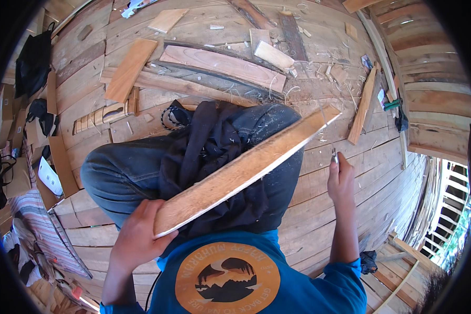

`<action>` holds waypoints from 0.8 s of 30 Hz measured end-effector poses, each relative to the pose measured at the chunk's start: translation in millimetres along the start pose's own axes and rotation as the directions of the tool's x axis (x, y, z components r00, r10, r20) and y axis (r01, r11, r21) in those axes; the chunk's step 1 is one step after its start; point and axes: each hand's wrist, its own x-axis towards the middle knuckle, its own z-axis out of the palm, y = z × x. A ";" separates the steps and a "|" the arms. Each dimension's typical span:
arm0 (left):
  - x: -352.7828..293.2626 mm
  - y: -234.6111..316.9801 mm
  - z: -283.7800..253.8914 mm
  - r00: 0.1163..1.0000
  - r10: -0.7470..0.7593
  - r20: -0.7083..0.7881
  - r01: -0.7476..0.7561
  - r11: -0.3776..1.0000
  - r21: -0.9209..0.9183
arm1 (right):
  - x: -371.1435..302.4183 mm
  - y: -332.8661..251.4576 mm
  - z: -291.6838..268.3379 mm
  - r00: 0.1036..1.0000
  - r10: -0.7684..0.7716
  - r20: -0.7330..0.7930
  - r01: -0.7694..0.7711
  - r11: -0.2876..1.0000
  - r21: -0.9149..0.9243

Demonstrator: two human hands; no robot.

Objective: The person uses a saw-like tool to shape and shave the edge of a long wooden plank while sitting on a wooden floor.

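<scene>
A long, narrow wooden board point(240, 167) lies slantwise across my lap, its pale shaved edge facing me. My left hand point(136, 235) is closed round its near left end, the thumb by the lower edge. The far end narrows and points up to the right, past my knee. To the right of the board, my right hand point(342, 180) is closed on what looks like a small knife point(334, 154). Only its short metal tip shows above the fingers; the handle is hidden in the fist. The knife is apart from the board. A dark cloth point(204, 152) is bunched under the board.
Several loose planks point(222, 65) and shavings are strewn over the wooden floor ahead. A slotted wooden piece point(103, 116) lies left of them. Cardboard boxes point(63, 167) and a striped mat point(47, 230) are at the left. A plank wall point(437, 78) rises at the right.
</scene>
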 end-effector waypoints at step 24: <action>18.5 -10.0 8.0 0.993 0.075 0.095 -0.090 0.983 0.158 | -16.9 -73.7 51.0 0.843 -0.468 0.266 0.512 0.849 -0.130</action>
